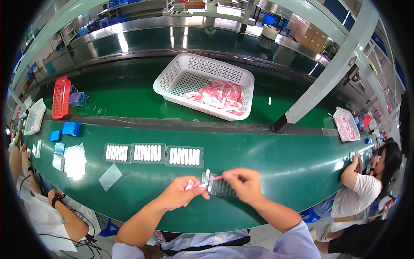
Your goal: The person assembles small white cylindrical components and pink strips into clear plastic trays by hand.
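**Small pink-and-white stick, held over a clear tray**

Your right hand [245,184] pinches a thin pink-and-white stick [217,177] between thumb and fingertips; the stick juts out leftward from that pinch, toward your left hand [183,193]. Your left hand is curled shut on a small bunch of similar sticks [189,186], whose pale ends show beside the thumb.

The stick is slim and short, pink along its length with a whitish tip. Its long axis runs nearly level across the picture, the free end pointing left and slightly down.

It hovers just above a clear plastic tray [221,188] on the green table [280,159], between your two hands. One white stick stands upright at the tray's far left corner. Three filled trays [154,153] lie in a row farther back.
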Demonstrator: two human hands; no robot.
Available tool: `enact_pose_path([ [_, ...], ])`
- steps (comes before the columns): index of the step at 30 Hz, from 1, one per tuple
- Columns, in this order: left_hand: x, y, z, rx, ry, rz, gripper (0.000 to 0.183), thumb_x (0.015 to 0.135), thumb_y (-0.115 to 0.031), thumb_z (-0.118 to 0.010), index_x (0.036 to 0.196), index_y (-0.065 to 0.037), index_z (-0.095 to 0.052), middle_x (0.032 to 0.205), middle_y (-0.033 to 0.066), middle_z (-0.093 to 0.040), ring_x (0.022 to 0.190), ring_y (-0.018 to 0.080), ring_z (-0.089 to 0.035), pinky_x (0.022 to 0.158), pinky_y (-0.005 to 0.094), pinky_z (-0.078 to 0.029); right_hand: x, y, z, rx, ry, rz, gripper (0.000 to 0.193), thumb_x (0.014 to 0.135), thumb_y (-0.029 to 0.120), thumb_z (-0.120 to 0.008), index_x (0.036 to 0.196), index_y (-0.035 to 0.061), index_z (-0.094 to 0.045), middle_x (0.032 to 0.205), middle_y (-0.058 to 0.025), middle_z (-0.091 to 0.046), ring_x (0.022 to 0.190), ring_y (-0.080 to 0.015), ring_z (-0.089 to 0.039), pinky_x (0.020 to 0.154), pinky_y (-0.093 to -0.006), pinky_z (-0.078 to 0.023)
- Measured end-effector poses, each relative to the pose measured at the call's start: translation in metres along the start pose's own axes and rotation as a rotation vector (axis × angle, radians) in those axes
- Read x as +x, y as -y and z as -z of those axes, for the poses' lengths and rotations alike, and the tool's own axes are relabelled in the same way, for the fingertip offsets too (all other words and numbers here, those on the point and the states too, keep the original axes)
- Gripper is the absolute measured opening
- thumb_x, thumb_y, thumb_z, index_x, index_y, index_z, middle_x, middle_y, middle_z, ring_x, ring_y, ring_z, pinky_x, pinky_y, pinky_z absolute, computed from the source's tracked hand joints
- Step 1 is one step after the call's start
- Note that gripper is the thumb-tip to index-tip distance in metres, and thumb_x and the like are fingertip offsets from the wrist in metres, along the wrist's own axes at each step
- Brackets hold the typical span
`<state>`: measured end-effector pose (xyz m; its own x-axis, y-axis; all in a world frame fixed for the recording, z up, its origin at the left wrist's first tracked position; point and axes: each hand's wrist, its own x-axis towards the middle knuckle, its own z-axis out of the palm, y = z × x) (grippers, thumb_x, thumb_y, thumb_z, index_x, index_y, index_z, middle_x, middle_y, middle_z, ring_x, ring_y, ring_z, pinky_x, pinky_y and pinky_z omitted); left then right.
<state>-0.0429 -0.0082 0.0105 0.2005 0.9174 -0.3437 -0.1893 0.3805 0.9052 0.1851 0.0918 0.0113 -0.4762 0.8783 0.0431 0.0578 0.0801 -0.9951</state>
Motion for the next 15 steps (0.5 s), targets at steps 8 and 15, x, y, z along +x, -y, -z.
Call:
enact_pose_path([
  [8,-0.001,0.009,0.016,-0.303,0.025,0.062,0.023,0.102,-0.011,-0.065,0.122,0.001,-0.062,0.114,0.0138,-0.074,0.062,0.0065,-0.055,0.048,0.0209,-0.033,0.032,0.020,0.016,-0.563,0.503,0.118,0.008,0.088,0.008,-0.078,0.096,0.0057,-0.077,0.081,-0.0079,-0.074,0.056,-0.0116,-0.062,0.055,-0.0270,-0.049],
  [15,-0.001,0.009,0.017,-0.359,0.089,0.130,0.034,0.104,-0.010,-0.060,0.136,0.002,-0.058,0.122,0.0118,-0.073,0.078,0.0099,-0.064,0.050,0.0195,-0.033,0.047,0.034,0.000,-0.929,0.574,0.026,0.065,0.084,0.018,-0.077,0.143,0.0098,-0.050,0.084,-0.0107,-0.070,0.075,-0.0312,-0.070,0.067,-0.0430,-0.054],
])
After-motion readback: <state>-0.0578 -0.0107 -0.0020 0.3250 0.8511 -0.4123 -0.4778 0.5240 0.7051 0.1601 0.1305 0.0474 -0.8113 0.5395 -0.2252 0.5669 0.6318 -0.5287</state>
